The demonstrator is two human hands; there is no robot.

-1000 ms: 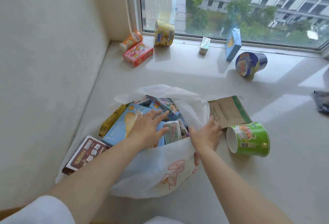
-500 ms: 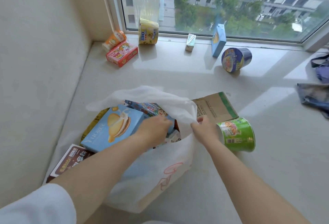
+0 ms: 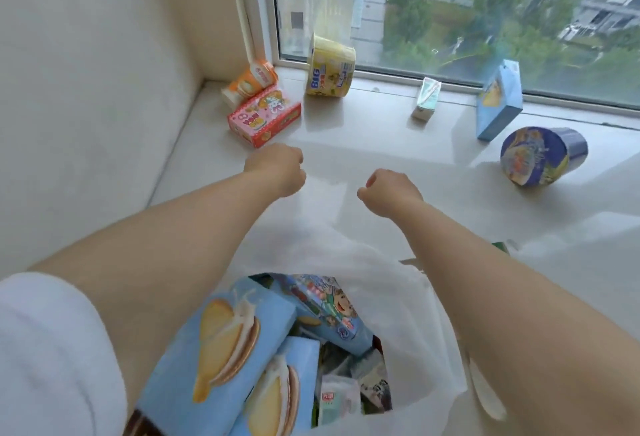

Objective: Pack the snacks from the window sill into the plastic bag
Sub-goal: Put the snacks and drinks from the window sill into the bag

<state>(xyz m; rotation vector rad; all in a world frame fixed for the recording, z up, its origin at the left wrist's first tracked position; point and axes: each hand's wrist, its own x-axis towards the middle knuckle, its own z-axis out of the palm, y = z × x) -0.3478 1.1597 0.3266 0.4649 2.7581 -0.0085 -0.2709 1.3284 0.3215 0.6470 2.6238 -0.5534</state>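
White thin plastic bag [image 3: 408, 300] lies open just below both hands—left hand [image 3: 275, 169] and right hand [image 3: 389, 193] clenched, grasping nothing visible—pink rectangular cardboard snack box [image 3: 264, 117] just beyond left; overfilled bag may spill.

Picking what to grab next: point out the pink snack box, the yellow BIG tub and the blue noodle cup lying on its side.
pink snack box [image 3: 264, 116], head view, on its printed top face.
yellow BIG tub [image 3: 329, 70], head view, on its printed side wall.
blue noodle cup [image 3: 533, 155], head view, on its printed lid.
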